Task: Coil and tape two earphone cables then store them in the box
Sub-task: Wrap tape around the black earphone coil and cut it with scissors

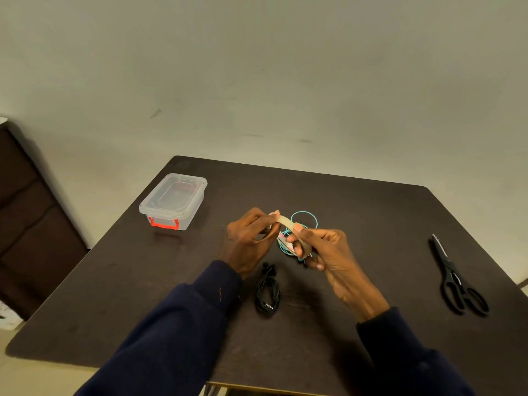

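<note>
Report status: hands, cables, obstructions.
Both hands, left hand and right hand, on tape roll. Teal cable untaped, black cable coiled. Box shut. Nothing blocking.

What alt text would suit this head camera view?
Over a dark table, the left hand and right hand hold a roll of tape above a teal earphone cable. A coiled black earphone cable lies nearer, a lidded clear box far left, black scissors right.

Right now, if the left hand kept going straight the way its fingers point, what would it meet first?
The left hand points right, toward the right hand. It would first meet the beige tape roll both hands grip, then the right hand's fingers. The loose teal earphone cable seems to lie behind, though depth is unclear.
</note>
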Motion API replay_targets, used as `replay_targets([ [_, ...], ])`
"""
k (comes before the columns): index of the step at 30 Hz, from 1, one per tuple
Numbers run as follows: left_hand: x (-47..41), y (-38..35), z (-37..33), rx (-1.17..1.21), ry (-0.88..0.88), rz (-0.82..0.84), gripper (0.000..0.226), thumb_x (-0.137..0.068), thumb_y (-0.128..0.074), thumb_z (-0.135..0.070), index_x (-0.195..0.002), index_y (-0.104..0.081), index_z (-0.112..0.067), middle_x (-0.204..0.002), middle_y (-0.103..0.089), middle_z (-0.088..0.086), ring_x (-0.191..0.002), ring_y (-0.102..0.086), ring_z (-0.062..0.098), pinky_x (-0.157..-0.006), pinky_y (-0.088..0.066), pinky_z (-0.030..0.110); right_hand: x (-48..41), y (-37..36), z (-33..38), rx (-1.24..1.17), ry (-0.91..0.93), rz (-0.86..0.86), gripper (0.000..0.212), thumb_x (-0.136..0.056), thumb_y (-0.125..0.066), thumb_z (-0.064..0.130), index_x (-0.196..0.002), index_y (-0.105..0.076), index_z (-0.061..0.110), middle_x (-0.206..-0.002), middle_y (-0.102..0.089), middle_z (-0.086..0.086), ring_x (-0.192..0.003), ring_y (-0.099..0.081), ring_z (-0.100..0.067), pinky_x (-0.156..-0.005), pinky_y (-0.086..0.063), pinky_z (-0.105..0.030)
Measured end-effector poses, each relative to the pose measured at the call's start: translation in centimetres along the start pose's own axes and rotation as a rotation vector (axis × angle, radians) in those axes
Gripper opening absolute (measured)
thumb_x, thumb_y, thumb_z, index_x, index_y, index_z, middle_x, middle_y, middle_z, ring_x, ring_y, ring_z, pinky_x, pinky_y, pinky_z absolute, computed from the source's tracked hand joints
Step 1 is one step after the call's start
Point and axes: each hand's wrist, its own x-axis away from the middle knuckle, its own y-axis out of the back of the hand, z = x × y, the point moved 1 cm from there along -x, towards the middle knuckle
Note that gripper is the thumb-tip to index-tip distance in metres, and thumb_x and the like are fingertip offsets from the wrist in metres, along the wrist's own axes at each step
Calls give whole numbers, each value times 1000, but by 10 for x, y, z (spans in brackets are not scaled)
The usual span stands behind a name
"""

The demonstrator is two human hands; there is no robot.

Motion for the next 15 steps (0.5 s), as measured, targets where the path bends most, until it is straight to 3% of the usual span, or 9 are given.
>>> replay_targets([
  [6,-3,3,-3,23,40,-20,22,-89,-70,-19,-104,-75,-4,-82,-68,8,-63,-63,17,-55,-57,32,1,6,2,12,10,116,28,-98,-60,21,-100,-77,-2,-73,-67,-12,-62,-56,-11,-41,-28,-18],
  [13,-4,4,-3,44,70,-47,22,-86,-72,-18,-102,-75,-3,-82,-69,9,-68,-61,9,-69,-51,7,1,8,2,20,-10,163,27,-101,-54,13,-107,-74,-3,-79,-68,-11,-68,-56,-14,-44,-29,-21],
  [15,-3,4,-2,56,87,-51,23,-86,-72,-20,-102,-75,-4,-80,-68,6,-68,-59,6,-68,-49,6,2,9,2,15,-4,185,25,-101,-54,11,-110,-74,-2,-82,-68,-12,-69,-58,-16,-43,-32,-20],
])
